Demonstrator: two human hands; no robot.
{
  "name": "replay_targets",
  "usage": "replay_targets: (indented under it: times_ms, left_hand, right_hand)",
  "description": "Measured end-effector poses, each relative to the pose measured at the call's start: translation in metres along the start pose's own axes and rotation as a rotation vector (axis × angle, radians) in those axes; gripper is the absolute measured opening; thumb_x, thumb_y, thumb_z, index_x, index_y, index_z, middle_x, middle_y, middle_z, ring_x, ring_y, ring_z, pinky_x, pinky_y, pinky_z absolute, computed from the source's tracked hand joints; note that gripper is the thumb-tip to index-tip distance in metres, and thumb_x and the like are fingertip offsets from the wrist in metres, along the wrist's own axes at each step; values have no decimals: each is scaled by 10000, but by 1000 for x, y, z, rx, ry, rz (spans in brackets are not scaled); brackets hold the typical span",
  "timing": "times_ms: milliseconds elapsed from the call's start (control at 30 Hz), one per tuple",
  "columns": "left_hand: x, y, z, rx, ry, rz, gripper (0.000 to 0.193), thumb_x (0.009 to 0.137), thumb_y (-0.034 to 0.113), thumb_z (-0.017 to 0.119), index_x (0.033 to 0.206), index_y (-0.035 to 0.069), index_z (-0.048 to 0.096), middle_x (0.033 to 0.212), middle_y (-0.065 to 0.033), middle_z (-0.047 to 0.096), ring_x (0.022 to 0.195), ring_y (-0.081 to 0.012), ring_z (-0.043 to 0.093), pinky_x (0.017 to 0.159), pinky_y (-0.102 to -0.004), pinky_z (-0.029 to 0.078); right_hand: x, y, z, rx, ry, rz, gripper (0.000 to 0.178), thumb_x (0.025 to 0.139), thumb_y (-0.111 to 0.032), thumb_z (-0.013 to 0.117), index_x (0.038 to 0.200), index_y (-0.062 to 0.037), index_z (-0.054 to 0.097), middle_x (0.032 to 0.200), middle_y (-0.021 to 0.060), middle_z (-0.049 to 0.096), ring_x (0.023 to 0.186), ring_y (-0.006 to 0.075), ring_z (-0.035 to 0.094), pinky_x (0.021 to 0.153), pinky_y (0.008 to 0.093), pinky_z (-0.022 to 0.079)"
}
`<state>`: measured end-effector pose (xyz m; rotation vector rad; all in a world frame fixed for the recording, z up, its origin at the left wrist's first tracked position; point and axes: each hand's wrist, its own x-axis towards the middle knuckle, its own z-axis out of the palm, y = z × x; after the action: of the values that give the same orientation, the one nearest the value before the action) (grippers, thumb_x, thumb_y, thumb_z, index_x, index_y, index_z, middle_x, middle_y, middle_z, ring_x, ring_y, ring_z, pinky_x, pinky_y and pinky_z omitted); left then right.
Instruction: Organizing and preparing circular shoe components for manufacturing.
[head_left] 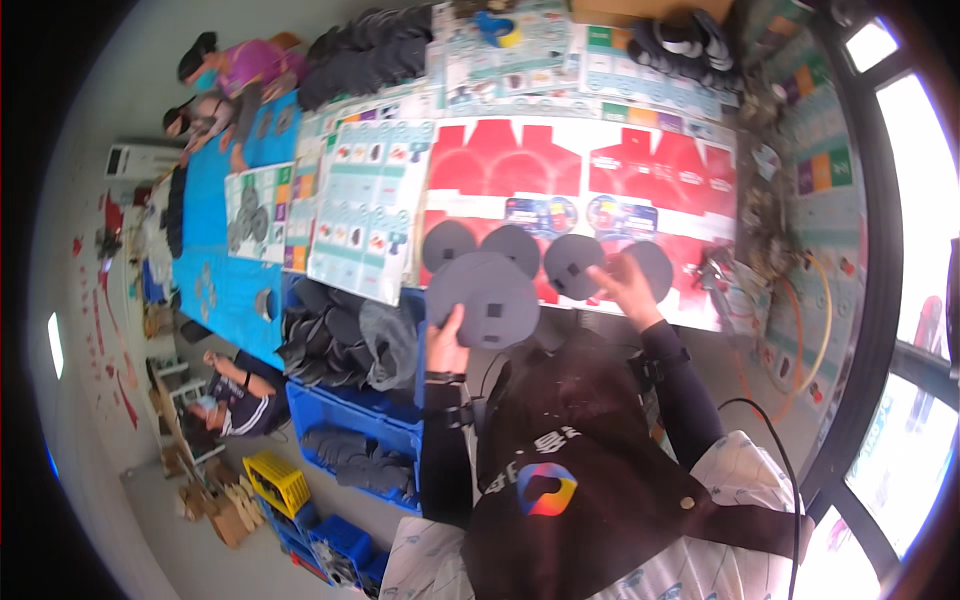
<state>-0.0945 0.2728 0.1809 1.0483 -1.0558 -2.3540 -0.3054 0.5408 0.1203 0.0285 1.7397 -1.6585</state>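
My left hand [446, 342] grips the lower left edge of a large dark grey disc [470, 290], which bears two small black squares and is held near the table's front edge. Only the top face shows, so I cannot tell whether it is one disc or a stack. My right hand [630, 292] has its thumb and fingertips closed at the right edge of a smaller grey disc [565, 258] with one black square. Partly behind that hand lies another grey disc [655, 268]. Two more, a left disc [446, 240] and a middle disc [512, 243], lie partly under the large one.
A red-and-white printed sheet [510, 175] covers the table. A blue crate [408, 400] of dark pads stands at left, with a clear plastic bag [388, 340]. Hoses and metal fittings [715, 280] are at right. Co-workers sit at a blue table [205, 215].
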Motion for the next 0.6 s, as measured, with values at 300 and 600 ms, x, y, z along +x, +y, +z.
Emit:
replay_targets:
  times_ms: [300, 600]
  left_hand:
    - [44, 20, -30, -113, 51, 11, 425, 1007, 146, 617, 1390, 10, 492, 1316, -113, 592, 1176, -249, 602, 981, -425, 519]
    - [115, 67, -136, -181, 230, 40, 474, 961, 236, 701, 1351, 35, 523, 1288, -117, 606, 1135, -267, 624, 928, -488, 547]
  right_hand:
    - [46, -39, 173, -633, -50, -266, 355, 834, -282, 787, 930, 43, 682, 773, 262, 655, 783, 423, 660, 702, 435, 520]
    - [203, -30, 250, -410, 109, -231, 316, 947, -230, 642, 1078, 56, 664, 922, 292, 683, 884, 415, 680, 763, 438, 515]
